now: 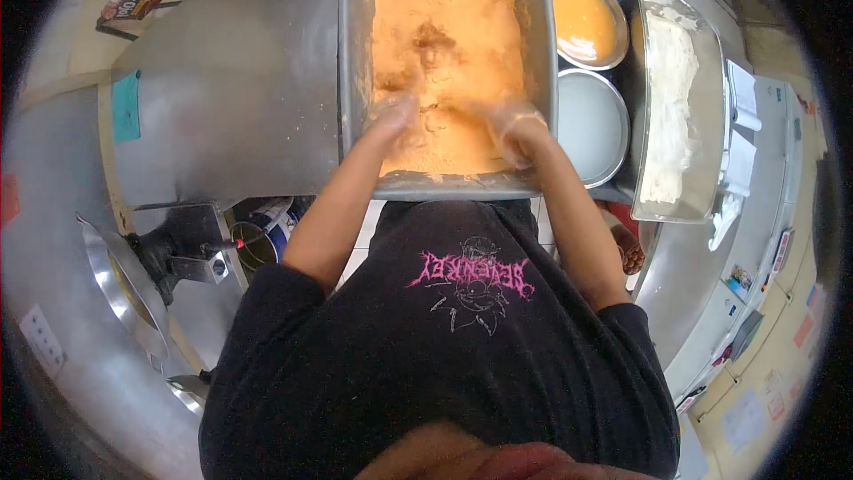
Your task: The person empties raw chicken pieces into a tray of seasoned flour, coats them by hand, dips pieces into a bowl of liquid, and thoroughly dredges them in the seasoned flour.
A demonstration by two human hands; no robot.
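A large grey tub (355,62) stands in front of me, holding an even layer of orange powder (444,27) with darker brown patches near its middle. Both my hands wear thin clear gloves and are inside the tub. My left hand (397,117) is over the left part of the powder, its fingers smeared by motion. Over the right part is my right hand (517,129), also blurred, with its fingers pointing inward. Whether either hand holds any powder cannot be made out.
Right of the tub stand a metal bowl of orange liquid (582,18), a bowl of whitish liquid (591,129) and a clear bin of white flour-like material (671,107). A teal piece (126,107) lies on the metal table (231,80) at left.
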